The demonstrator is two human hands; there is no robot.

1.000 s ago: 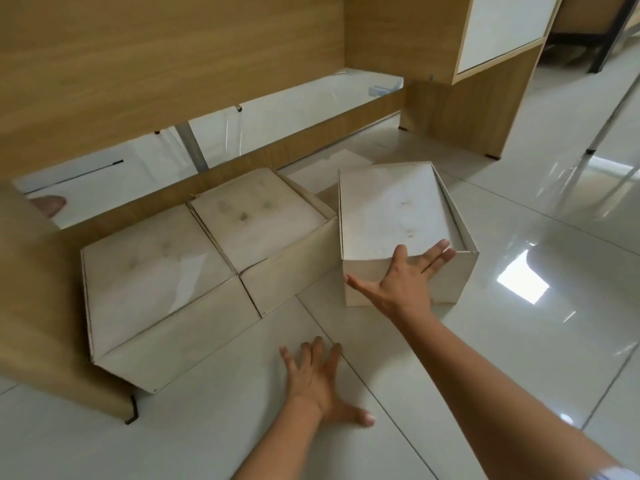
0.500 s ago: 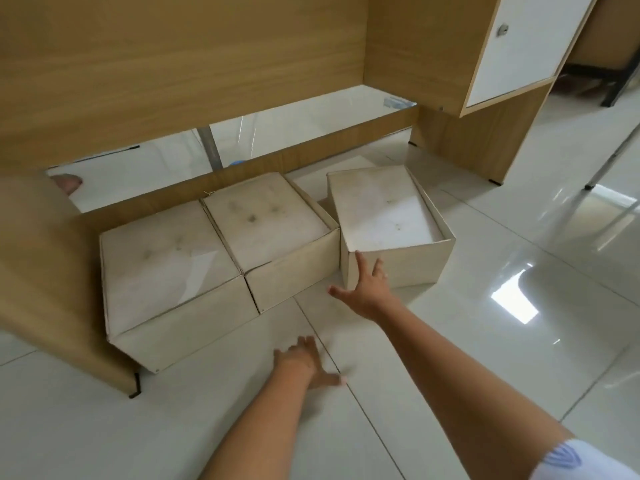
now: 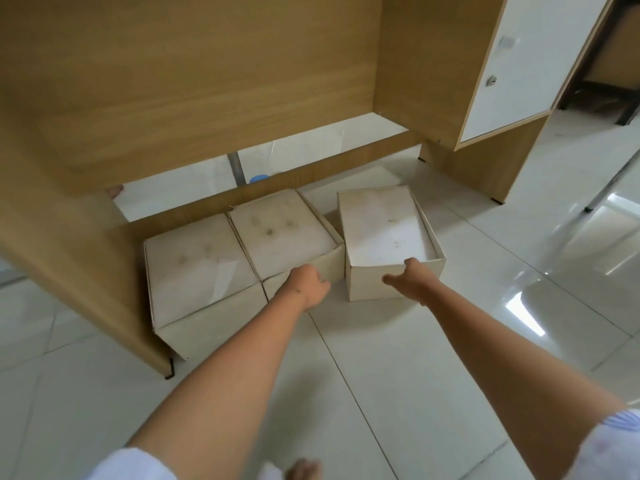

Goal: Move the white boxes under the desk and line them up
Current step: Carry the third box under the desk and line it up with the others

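Three white boxes sit on the floor under the wooden desk. The left box and the middle box touch side by side against the desk's low back rail. The right box stands a small gap away, turned at a slight angle. My left hand has its fingers curled and presses against the middle box's front wall near its right corner. My right hand grips the right box's front top edge, fingers hooked over the rim and thumb out to the left.
The desk's left side panel stands close beside the left box. A cabinet with a white door forms the desk's right side. Glossy tiled floor spreads to the right and front. A metal leg stands far right.
My left hand has lifted off the floor to the middle box's front. My right hand has shifted up onto the right box's front rim. The camera has pulled back and up.
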